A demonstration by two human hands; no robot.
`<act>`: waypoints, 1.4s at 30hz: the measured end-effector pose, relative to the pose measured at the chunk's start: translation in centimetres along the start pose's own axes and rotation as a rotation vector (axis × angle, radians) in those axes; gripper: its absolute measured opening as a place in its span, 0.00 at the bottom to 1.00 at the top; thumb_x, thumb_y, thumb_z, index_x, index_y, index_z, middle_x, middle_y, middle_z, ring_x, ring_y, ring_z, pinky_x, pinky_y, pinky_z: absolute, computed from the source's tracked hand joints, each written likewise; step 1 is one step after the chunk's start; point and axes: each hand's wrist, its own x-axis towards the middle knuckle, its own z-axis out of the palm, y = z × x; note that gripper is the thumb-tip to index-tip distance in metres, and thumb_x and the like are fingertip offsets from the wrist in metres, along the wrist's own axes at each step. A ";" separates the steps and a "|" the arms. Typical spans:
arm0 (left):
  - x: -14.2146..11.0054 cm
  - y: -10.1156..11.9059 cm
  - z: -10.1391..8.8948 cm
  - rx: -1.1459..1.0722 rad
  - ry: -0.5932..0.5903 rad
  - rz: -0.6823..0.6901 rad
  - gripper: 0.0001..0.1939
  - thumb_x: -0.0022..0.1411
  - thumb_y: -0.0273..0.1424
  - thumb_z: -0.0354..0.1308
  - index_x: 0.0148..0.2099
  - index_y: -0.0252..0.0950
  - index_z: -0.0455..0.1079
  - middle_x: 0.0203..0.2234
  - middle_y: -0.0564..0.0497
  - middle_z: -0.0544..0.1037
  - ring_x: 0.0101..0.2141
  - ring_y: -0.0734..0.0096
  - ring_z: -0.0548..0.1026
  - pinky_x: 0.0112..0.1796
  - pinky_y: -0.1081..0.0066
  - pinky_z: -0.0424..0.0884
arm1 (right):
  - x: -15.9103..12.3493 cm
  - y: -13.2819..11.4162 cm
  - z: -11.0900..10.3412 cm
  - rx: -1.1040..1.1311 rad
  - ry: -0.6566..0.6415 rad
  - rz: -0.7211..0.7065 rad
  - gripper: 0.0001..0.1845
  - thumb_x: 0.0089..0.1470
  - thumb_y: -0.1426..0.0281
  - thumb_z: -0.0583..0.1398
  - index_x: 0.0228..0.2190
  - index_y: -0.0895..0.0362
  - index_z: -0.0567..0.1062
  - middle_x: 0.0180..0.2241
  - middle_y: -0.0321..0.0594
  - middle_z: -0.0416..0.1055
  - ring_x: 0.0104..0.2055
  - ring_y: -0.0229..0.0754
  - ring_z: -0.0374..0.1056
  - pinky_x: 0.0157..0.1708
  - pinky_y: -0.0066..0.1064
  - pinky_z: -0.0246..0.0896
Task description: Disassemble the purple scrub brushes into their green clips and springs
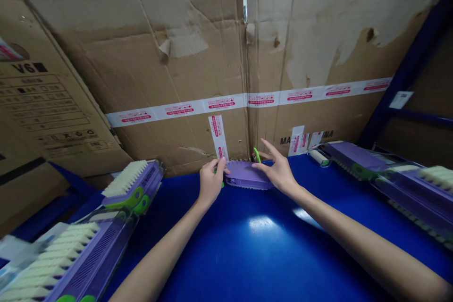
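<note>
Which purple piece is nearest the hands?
The middle purple piece, between the left hand and right hand, by the cardboard; the left group and right group lie outside the hands.

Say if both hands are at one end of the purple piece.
No, the purple piece lies between the left hand and right hand.

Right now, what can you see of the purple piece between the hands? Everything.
The purple piece is long and flat-topped, plastic by its look, with a pale, toothed fringe along its near lower edge. A green tab stands up at its far right; more green shows at the left end. It lies crosswise on the blue table, close to the cardboard. The left hand curls at its left end, the right hand at its right; exact contact is hard to tell.
</note>
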 end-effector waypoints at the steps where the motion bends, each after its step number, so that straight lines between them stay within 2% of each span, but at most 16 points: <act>1: 0.3 0.2 0.0 -0.082 -0.013 -0.067 0.23 0.63 0.46 0.47 0.24 0.36 0.67 0.18 0.51 0.75 0.24 0.69 0.73 0.32 0.69 0.67 | -0.2 -0.1 0.0 -0.065 0.023 -0.072 0.42 0.44 0.65 0.66 0.59 0.52 0.59 0.43 0.44 0.76 0.51 0.49 0.69 0.53 0.45 0.61; 4: 1.5 0.3 -0.5 -0.245 0.022 -0.251 0.23 0.59 0.49 0.51 0.23 0.35 0.65 0.12 0.52 0.71 0.18 0.71 0.70 0.26 0.72 0.66 | -0.7 0.2 -0.3 -0.216 0.057 -0.248 0.39 0.47 0.64 0.66 0.59 0.50 0.60 0.44 0.42 0.75 0.47 0.48 0.71 0.49 0.43 0.65; 6: 2.2 0.0 -1.1 -0.261 0.074 -0.302 0.23 0.55 0.50 0.55 0.23 0.35 0.65 0.11 0.52 0.70 0.16 0.72 0.69 0.24 0.73 0.65 | -0.7 0.9 -0.8 -0.293 0.068 -0.330 0.37 0.47 0.62 0.65 0.58 0.50 0.61 0.44 0.43 0.75 0.45 0.47 0.72 0.47 0.42 0.66; 8: 2.4 -0.4 -1.8 -0.235 0.094 -0.279 0.23 0.54 0.51 0.56 0.24 0.34 0.66 0.12 0.52 0.70 0.17 0.72 0.69 0.25 0.73 0.65 | -0.5 1.8 -1.5 -0.357 0.085 -0.381 0.32 0.49 0.60 0.64 0.55 0.52 0.65 0.43 0.44 0.75 0.43 0.47 0.72 0.45 0.42 0.67; 11: 1.8 -0.9 -2.3 -0.097 0.060 -0.154 0.23 0.58 0.50 0.52 0.26 0.34 0.68 0.15 0.52 0.72 0.20 0.72 0.70 0.27 0.73 0.65 | 0.1 3.6 -3.2 -0.471 0.139 -0.407 0.23 0.52 0.55 0.60 0.45 0.55 0.72 0.39 0.45 0.75 0.39 0.47 0.72 0.40 0.40 0.68; 14: 0.6 -1.3 -2.3 0.158 0.042 0.007 0.21 0.62 0.46 0.50 0.24 0.36 0.67 0.18 0.53 0.73 0.22 0.73 0.70 0.29 0.73 0.63 | 0.6 5.1 -5.8 -0.629 0.194 -0.372 0.19 0.55 0.54 0.56 0.37 0.56 0.74 0.34 0.45 0.76 0.35 0.47 0.72 0.37 0.38 0.67; 17: -0.4 -2.1 -1.9 0.352 0.112 0.158 0.19 0.63 0.43 0.50 0.25 0.37 0.68 0.19 0.53 0.73 0.25 0.71 0.70 0.34 0.70 0.61 | 0.9 5.7 -8.8 -0.819 0.219 -0.285 0.18 0.57 0.57 0.53 0.37 0.58 0.75 0.35 0.48 0.75 0.36 0.48 0.71 0.37 0.37 0.64; 19: -0.8 -2.9 -1.6 0.412 0.162 0.225 0.18 0.63 0.42 0.50 0.26 0.37 0.68 0.21 0.53 0.74 0.26 0.70 0.70 0.37 0.67 0.60 | 1.0 5.6 -10.6 -0.993 0.226 -0.175 0.17 0.58 0.61 0.53 0.38 0.58 0.75 0.36 0.49 0.75 0.38 0.48 0.71 0.35 0.35 0.62; 23: -1.4 -4.4 -1.3 0.461 0.153 0.269 0.15 0.64 0.39 0.50 0.29 0.38 0.69 0.22 0.54 0.74 0.27 0.70 0.71 0.39 0.66 0.59 | 1.5 5.0 -12.9 -1.275 0.229 0.077 0.15 0.57 0.62 0.54 0.38 0.58 0.76 0.35 0.49 0.75 0.35 0.49 0.70 0.29 0.33 0.57; 26: -1.7 -4.8 -1.3 0.489 0.152 0.282 0.14 0.65 0.39 0.50 0.30 0.38 0.69 0.23 0.53 0.75 0.28 0.69 0.71 0.40 0.65 0.59 | 1.8 5.1 -13.6 -1.365 0.181 0.163 0.15 0.57 0.62 0.54 0.38 0.58 0.75 0.35 0.48 0.75 0.35 0.48 0.70 0.26 0.32 0.52; 29: -1.9 -4.7 -1.2 0.498 0.131 0.310 0.14 0.65 0.39 0.50 0.30 0.38 0.69 0.24 0.53 0.75 0.29 0.69 0.71 0.41 0.65 0.59 | 1.8 5.7 -13.9 -1.428 0.136 0.173 0.14 0.57 0.63 0.55 0.37 0.59 0.75 0.34 0.49 0.75 0.35 0.49 0.70 0.26 0.32 0.51; 36: -1.9 -4.7 -1.3 0.509 0.111 0.322 0.14 0.65 0.38 0.51 0.30 0.37 0.68 0.25 0.53 0.75 0.29 0.70 0.71 0.41 0.65 0.59 | 1.6 7.4 -14.3 -1.459 0.097 0.189 0.15 0.57 0.66 0.54 0.39 0.63 0.75 0.34 0.52 0.74 0.35 0.50 0.69 0.29 0.33 0.54; 42: -1.9 -4.7 -1.3 0.502 0.109 0.323 0.14 0.65 0.38 0.51 0.30 0.38 0.69 0.24 0.53 0.75 0.28 0.69 0.71 0.40 0.65 0.59 | 1.3 7.6 -14.0 -1.452 0.078 0.173 0.18 0.58 0.67 0.50 0.35 0.63 0.77 0.35 0.55 0.74 0.37 0.53 0.69 0.30 0.35 0.55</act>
